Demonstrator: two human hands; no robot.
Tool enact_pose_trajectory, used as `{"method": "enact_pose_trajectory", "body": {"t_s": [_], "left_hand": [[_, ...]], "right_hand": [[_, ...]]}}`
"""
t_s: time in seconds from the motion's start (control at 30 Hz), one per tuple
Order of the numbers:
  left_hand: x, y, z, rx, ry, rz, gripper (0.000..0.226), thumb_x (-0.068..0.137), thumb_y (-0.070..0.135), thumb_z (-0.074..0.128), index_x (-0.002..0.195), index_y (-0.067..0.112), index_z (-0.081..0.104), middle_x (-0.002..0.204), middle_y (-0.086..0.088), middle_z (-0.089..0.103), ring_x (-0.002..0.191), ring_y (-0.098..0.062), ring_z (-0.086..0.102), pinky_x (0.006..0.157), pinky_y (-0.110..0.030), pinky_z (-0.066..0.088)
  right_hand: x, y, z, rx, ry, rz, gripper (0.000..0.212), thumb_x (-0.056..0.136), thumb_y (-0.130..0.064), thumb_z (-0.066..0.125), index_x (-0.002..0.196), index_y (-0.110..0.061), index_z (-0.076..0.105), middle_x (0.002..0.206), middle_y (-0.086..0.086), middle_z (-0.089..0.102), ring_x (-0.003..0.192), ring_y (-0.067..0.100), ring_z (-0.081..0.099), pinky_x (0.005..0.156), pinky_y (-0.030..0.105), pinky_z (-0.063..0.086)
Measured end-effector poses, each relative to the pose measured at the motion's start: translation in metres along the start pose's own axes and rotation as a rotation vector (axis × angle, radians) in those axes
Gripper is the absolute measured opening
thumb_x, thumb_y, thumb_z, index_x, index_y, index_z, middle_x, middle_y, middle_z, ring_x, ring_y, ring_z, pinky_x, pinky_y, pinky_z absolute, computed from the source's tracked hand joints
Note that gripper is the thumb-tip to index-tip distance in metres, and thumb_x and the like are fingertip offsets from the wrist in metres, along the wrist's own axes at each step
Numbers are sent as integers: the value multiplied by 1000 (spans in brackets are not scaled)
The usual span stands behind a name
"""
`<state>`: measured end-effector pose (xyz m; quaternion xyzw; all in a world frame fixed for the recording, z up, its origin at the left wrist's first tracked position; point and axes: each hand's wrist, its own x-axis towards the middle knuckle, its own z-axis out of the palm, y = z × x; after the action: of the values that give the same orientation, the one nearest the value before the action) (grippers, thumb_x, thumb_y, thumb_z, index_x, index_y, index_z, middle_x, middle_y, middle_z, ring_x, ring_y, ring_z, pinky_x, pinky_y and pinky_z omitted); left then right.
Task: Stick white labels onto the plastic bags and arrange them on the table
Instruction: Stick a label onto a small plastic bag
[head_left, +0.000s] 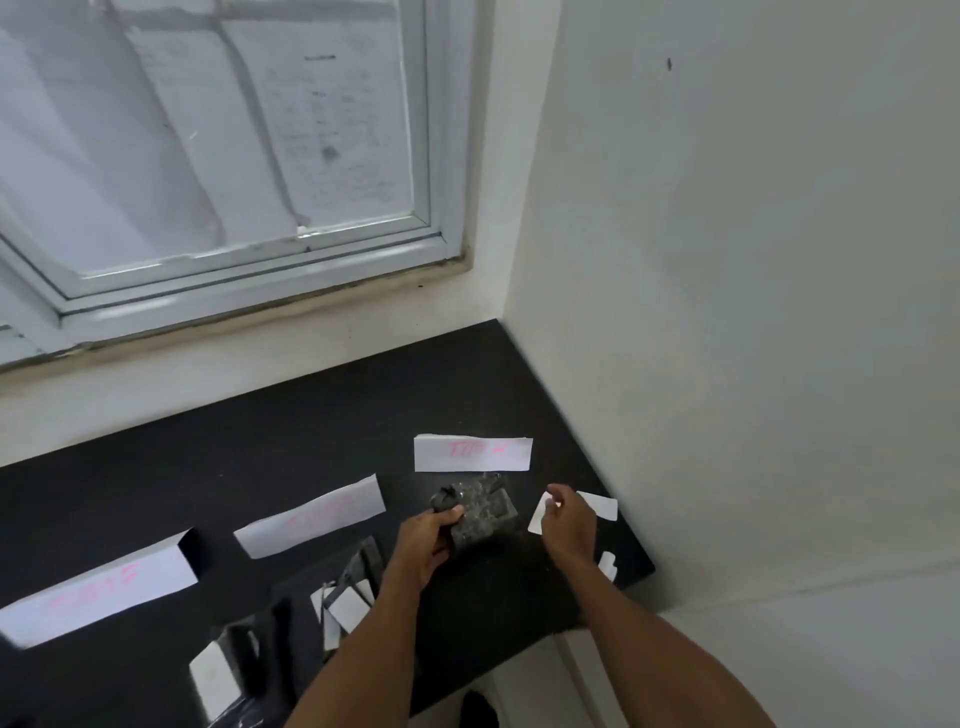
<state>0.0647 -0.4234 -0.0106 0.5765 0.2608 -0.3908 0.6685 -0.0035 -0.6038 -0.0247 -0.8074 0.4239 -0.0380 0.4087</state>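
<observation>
Head view showed the left hand (428, 540) pinching a clear plastic bag (480, 512) by its near-left corner, thumb on top, most likely to pin it flat on the black table (260, 441) so a label could go on. The bag's dark contents could not be made out. Just right of that bag, the right hand (569, 522) curled its fingers over a white label sheet (600, 506), apparently gripping or peeling one; the exact hold was hidden by the knuckles. A smaller white label (608, 564) lay on the table on the outer side of the right wrist.

Beyond the hands lay a white paper strip (472, 453) with pink writing, too blurred to read. Two more paper strips (311, 517) (98, 592) ran off to the left of the left hand, also pink-lettered and illegible; they seemed to mark sorting rows. Below the left forearm, already-labelled bags (345, 603) sat grouped under the middle strip, which suggested this bag belonged under the farthest one.
</observation>
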Motion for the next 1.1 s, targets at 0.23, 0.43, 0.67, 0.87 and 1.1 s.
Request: {"method": "enact_pose_trajectory", "body": {"t_s": [0.23,0.43,0.67,0.87,1.1], "left_hand": [[22,2,11,19,-5,-31,31,82,6,67,113,5,65,97,-8,71,87,-23,65,75,-32,49],[28,7,13,19,5,-44,32,81,8,68,113,7,66,97,-8,71,86,-22,65,78,-31,49],[30,9,10,3,31,-22,40,81,9,68,120,7,62,96,-8,69,82,-20,64,75,-31,49],[19,12,9,-167,25,31,48,87,8,60,128,32,52,121,-10,56,108,-34,57,78,-49,55],[-11,16,-4,-186,-54,63,37,91,4,49,121,26,55,119,-12,61,107,-33,58,78,-49,55]], "right_hand": [[54,16,3,-358,-218,-109,43,93,-9,48,136,-11,46,136,10,43,123,27,48,100,34,37],[66,16,13,-654,-196,-178,23,89,-3,47,104,-10,63,117,9,54,109,28,53,85,37,46],[66,20,0,-517,54,-239,11,83,-9,55,81,-14,65,87,6,67,85,29,59,72,37,44],[50,-23,-10,168,-49,-228,10,78,-5,69,77,-16,69,72,-3,67,66,6,61,63,12,42],[9,-57,6,30,-253,-508,13,76,-8,67,78,-20,71,77,-10,71,73,2,65,72,11,48]]}}
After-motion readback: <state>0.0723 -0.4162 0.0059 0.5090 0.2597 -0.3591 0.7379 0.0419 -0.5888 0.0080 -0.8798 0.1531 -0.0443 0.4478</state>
